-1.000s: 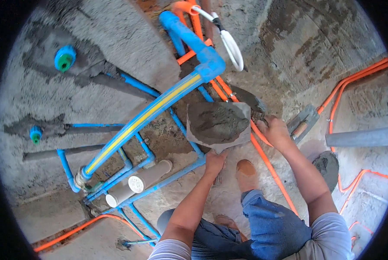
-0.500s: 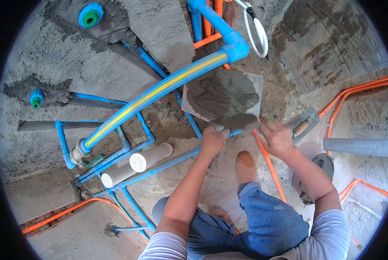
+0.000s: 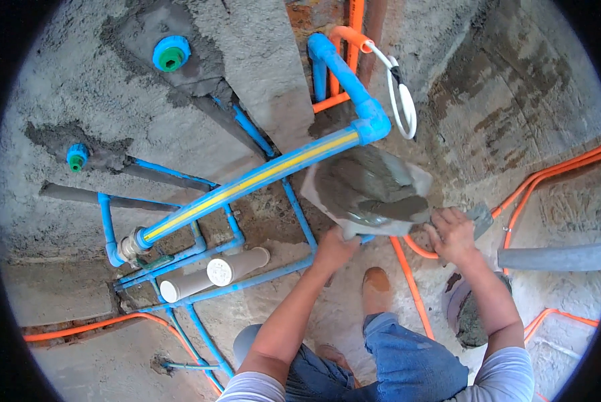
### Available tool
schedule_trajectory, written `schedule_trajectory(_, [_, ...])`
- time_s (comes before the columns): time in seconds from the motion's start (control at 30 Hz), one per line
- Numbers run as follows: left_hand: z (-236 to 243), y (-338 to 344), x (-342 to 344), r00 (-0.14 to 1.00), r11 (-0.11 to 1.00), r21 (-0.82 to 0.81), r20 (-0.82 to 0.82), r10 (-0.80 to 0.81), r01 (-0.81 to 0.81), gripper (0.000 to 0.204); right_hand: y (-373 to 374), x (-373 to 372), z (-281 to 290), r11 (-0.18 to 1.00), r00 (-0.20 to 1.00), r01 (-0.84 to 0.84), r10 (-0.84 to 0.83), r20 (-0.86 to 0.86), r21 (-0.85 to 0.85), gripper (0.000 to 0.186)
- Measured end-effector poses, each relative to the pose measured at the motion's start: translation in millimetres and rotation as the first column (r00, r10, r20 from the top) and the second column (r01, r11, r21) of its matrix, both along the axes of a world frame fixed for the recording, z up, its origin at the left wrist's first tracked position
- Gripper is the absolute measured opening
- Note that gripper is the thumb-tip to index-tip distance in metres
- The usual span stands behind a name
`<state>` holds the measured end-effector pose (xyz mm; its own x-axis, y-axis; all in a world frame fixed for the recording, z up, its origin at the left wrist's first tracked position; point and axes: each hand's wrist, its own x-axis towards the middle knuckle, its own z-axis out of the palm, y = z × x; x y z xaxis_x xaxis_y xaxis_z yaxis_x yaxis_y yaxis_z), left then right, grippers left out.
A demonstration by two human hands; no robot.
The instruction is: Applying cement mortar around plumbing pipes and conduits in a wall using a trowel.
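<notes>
My left hand (image 3: 336,248) is closed at the near edge of a pale mortar board (image 3: 417,179), its thumb over the rim. Wet grey mortar (image 3: 347,177) covers most of the board. At the board's right edge, my right hand (image 3: 453,236) is closed around what looks like a trowel handle, mostly hidden by the fingers. A dark trowel blade (image 3: 397,209) lies against the mortar on that side. Just beyond my right hand rests another flat trowel (image 3: 481,220), apparently on the floor, partly covered by the hand.
A thick blue pipe with a yellow stripe (image 3: 253,184) crosses just past the board. Orange conduits (image 3: 411,288) run along the floor. Two capped white pipes (image 3: 240,266) stand at left. A bucket (image 3: 456,305) with mortar sits beside my right forearm. A grey pipe (image 3: 555,259) juts in from the right.
My view has tilted, so the surroundings sit lower in the picture. The right hand has shifted outward, and the trowel blade has slid toward the board's right edge, smearing the mortar.
</notes>
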<state>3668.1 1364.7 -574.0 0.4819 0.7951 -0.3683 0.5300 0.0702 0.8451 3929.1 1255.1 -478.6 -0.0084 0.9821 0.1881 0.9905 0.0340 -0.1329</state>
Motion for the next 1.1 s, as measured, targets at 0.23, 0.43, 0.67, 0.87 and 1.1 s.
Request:
schedule_trajectory(0.23, [-14.0, -27.3, -2.2, 0.923, 0.910, 0.268, -0.309, -0.229, 0.315, 0.039, 46.3, 32.2, 23.7, 0.927, 0.964, -0.264, 0.266, 0.029, 0.265, 0.042])
schedule_trajectory(0.43, [-48.5, -37.5, -11.4, 0.981, 0.995, 0.056, -0.182, -0.073, 0.084, 0.040, 191.3, 55.5, 6.5, 0.971, 0.972, -0.232, 0.230, 0.043, 0.061, 0.031])
schedule_trajectory(0.67, [-70.7, -25.1, -12.1, 0.984, 0.986, -0.077, -0.120, 0.135, -0.145, 0.043, 284.9, 98.2, 10.9, 0.940, 0.940, -0.337, 0.332, -0.081, -0.049, 0.030])
schedule_trajectory(0.87, [-64.5, -14.7, -0.5, 0.979, 0.939, -0.277, -0.022, 0.205, -0.203, 0.030, 258.1, 67.5, 55.0, 0.993, 0.998, -0.067, 0.066, -0.010, -0.100, 0.027])
schedule_trajectory(1.1, [-62.4, -11.0, 10.2, 0.963, 0.875, -0.449, 0.099, 0.251, -0.181, 0.027, 226.8, 46.6, 61.9, 0.996, 0.992, 0.004, 0.007, 0.125, -0.088, 0.025])
